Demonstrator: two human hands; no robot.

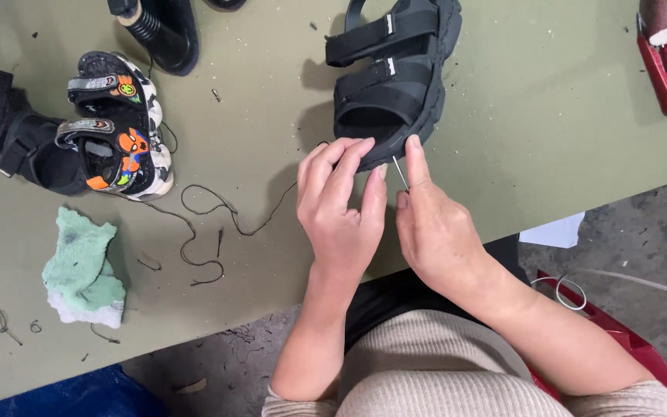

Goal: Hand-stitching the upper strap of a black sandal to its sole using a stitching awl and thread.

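I see the black sandal point(395, 73) lying on the green table point(550, 139), far of centre, its near edge at the fingertips of both hands.

Grip state:
- Left hand point(341, 205): fingers curled over the near rim of the sandal sole, pressing it down. It is closed on the rim.
- Right hand point(434, 228): thumb and forefinger pinched on a thin metal needle point(401, 173), which stands against the sole edge between the two hands.

Risks, as I judge them:
- The needle tip sits close to the left fingertips. A slip under force could prick them.
- The sole looks thick. Side load could bend the needle.
- The black thread point(218, 216) trails loose to the left across the table. It could snag or knot on the scraps around it.

Surroundings:
- A child's sandal point(117, 127) with orange and green print lies at far left, beside another dark sandal point(9, 135).
- A pale green rag point(82, 266) lies near left.
- A red-handled tool point(664, 69) lies at far right, well apart from the hands.
- A black boot point(167, 31) stands at the far edge.
- Nothing lies between the hands and the black sandal.
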